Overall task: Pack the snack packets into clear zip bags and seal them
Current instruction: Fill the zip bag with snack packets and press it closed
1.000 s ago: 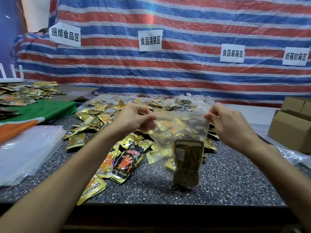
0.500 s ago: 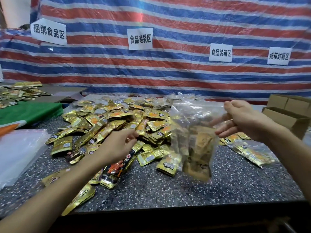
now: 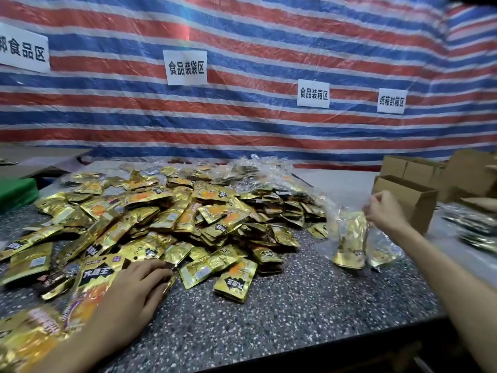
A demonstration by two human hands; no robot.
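Now pressing down with the left hand (image 3: 134, 286), fingers straight and close together, on loose snack packets (image 3: 188, 219) at the near edge of the heap. Pinching the top of the clear zip bag (image 3: 349, 238) with the right hand (image 3: 382, 211), fingertips clamped on the plastic. Holding gold packets inside, bottom resting on the speckled table (image 3: 295, 305), right of the heap, near cardboard boxes (image 3: 408, 200).

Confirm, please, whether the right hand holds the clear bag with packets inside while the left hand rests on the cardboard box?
Not quite: the head view shows the left hand resting on the snack packets, not the cardboard box. The right hand does hold the clear bag with packets inside.
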